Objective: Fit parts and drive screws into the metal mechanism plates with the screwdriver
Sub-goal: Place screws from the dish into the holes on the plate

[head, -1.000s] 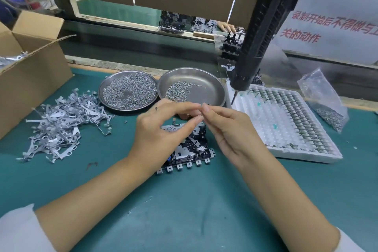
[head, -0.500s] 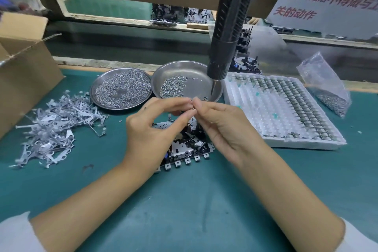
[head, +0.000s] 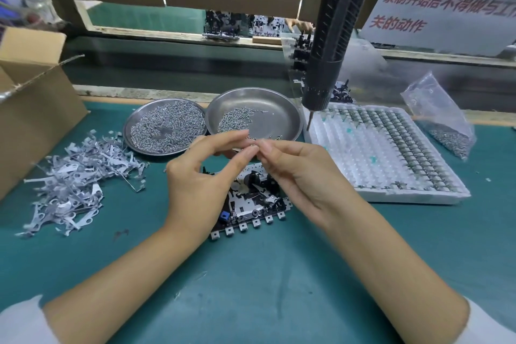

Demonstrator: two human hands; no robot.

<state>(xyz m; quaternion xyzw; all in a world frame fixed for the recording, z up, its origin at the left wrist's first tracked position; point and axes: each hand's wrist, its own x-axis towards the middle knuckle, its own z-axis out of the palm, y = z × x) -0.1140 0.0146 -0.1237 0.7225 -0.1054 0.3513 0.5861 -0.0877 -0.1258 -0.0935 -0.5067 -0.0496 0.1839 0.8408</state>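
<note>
My left hand (head: 201,184) and right hand (head: 304,176) meet fingertip to fingertip above the metal mechanism plate (head: 251,201), which lies flat on the green mat (head: 251,288) and is partly covered by both palms. Between the tips I pinch something small and shiny; it is too tiny and blurred for me to tell what it is, or which hand really has it. The screwdriver (head: 332,45) hangs untouched to the right, its top cut off by the frame, its bit over the edge of the white tray (head: 391,165). Behind my fingers sit two steel dishes: the left dish (head: 164,126) full of screws, the right dish (head: 279,117) with a few. A heap of metal brackets (head: 72,181) lies left, beside a cardboard box (head: 30,109) cut off at the edge. A plastic bag (head: 441,117) sits far right.
</note>
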